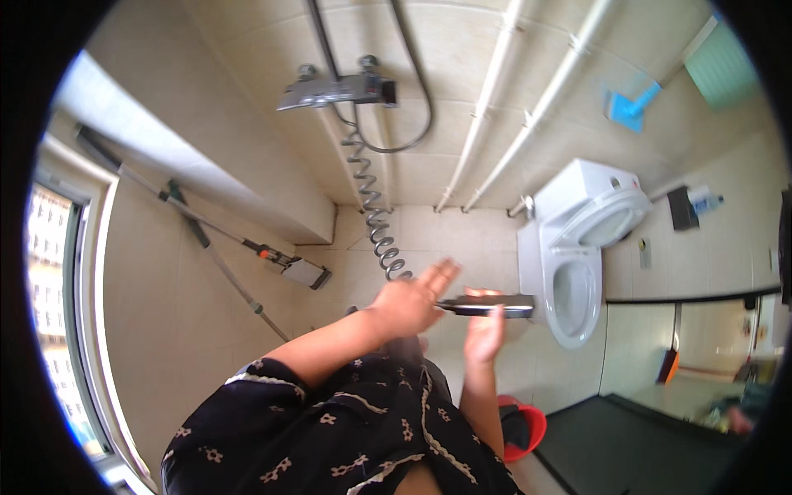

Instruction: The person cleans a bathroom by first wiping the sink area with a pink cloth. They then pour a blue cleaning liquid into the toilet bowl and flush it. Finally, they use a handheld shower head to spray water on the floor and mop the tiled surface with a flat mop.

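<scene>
My right hand [484,334] grips a dark, elongated object with a silver edge [495,305]; the thumb lies on the near side and the fingers on the far side. The object's exact kind cannot be told. My left hand [409,306] is beside its narrow left end, fingers stretched out and blurred; whether it holds that end is unclear. A grey coiled hose [375,216] hangs from the chrome shower mixer [337,91] and passes out of sight behind my left hand.
A white toilet with raised lid [572,297] stands right of my hands. A red bucket [537,427] holding dark cloth is near my right forearm. A flat mop [303,271] and another pole [229,278] lean at left. Pipes [495,80] run along the wall.
</scene>
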Action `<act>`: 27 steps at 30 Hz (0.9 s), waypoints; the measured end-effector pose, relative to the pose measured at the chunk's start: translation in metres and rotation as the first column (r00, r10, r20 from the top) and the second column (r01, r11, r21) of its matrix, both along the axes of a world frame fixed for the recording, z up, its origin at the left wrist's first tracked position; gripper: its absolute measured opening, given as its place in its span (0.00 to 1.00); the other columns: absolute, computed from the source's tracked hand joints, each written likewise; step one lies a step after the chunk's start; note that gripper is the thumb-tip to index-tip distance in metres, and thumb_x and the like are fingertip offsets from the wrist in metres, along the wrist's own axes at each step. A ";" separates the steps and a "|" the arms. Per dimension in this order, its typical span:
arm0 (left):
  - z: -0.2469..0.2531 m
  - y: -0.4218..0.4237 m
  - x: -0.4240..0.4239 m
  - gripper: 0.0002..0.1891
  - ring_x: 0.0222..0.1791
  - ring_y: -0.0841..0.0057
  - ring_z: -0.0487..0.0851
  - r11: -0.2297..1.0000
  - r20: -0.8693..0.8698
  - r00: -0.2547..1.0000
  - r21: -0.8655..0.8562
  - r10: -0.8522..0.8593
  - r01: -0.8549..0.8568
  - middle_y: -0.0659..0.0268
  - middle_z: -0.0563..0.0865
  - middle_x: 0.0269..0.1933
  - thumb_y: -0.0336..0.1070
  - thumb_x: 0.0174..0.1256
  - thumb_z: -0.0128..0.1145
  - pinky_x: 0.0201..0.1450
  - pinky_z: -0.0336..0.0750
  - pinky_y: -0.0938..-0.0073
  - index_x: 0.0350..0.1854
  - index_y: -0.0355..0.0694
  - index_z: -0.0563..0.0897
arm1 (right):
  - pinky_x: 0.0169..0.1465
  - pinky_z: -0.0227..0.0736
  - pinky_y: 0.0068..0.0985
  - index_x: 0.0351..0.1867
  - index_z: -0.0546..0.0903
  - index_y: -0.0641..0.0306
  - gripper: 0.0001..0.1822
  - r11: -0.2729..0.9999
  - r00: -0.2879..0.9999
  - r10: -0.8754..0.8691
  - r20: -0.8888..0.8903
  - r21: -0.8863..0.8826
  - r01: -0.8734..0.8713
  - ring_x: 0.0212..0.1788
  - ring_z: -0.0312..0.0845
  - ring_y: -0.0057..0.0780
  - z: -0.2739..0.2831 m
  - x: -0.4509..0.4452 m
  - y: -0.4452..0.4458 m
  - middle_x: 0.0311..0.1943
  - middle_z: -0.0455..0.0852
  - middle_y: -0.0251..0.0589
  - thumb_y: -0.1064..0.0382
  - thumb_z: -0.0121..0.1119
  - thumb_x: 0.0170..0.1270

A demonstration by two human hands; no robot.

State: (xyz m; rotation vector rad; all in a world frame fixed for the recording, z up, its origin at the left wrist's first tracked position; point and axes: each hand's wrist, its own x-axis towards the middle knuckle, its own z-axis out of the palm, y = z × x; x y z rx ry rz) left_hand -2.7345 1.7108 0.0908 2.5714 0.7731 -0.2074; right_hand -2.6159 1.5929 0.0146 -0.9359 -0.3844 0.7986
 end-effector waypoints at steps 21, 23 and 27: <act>0.029 0.424 -0.157 0.17 0.26 0.75 0.78 0.736 0.624 0.404 -0.476 0.669 -0.482 0.62 0.81 0.28 0.38 0.53 0.65 0.32 0.74 0.74 0.40 0.33 0.75 | 0.65 0.54 0.37 0.62 0.64 0.66 0.29 0.678 0.485 0.677 0.553 -0.725 -0.119 0.63 0.59 0.46 0.006 -0.069 0.116 0.59 0.68 0.52 0.60 0.58 0.60; 0.020 0.428 -0.159 0.17 0.24 0.79 0.77 0.706 0.598 0.380 -0.554 0.706 -0.440 0.63 0.80 0.27 0.37 0.55 0.65 0.29 0.75 0.77 0.40 0.31 0.74 | 0.65 0.55 0.37 0.61 0.65 0.66 0.29 0.683 0.434 0.693 0.575 -0.716 -0.143 0.62 0.60 0.46 0.002 -0.077 0.127 0.59 0.69 0.52 0.60 0.58 0.60; 0.007 0.432 -0.155 0.21 0.32 0.71 0.81 0.673 0.608 0.295 -0.624 0.737 -0.396 0.58 0.82 0.33 0.36 0.56 0.63 0.36 0.77 0.73 0.49 0.32 0.72 | 0.64 0.55 0.34 0.61 0.66 0.64 0.27 0.676 0.319 0.728 0.607 -0.712 -0.189 0.62 0.61 0.39 -0.006 -0.092 0.153 0.58 0.71 0.46 0.62 0.57 0.61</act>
